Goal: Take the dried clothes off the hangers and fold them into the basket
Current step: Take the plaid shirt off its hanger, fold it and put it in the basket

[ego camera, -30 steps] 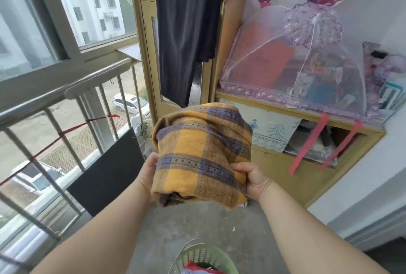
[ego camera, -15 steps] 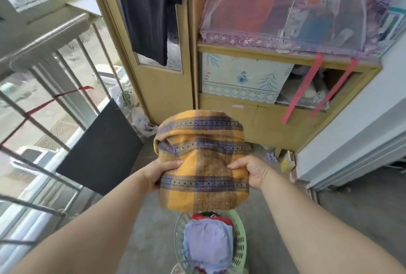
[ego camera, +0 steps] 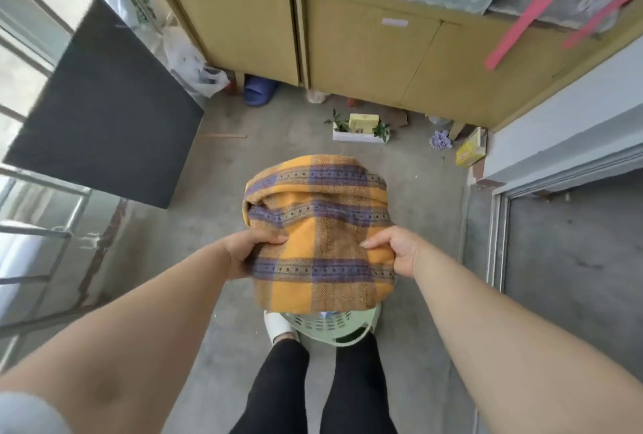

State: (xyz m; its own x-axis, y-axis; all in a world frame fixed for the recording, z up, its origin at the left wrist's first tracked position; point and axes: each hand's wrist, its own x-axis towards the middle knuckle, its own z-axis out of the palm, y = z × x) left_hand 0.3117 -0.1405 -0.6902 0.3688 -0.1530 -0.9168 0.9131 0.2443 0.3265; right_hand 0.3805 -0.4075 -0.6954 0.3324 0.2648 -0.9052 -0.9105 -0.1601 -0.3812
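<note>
Fingers [ego camera: 269,239] of the left hand [ego camera: 243,254] and right hand [ego camera: 400,254] curl round the side edges of the folded plaid garment [ego camera: 320,225], held just above the green basket [ego camera: 351,325] (mostly hidden beneath it). Placing step, I judge: next, lower it flat and let go.

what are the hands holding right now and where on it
Both hands hold the folded yellow plaid garment above the green basket. The left hand grips its left edge, the right hand its right edge, thumbs on top.
</note>
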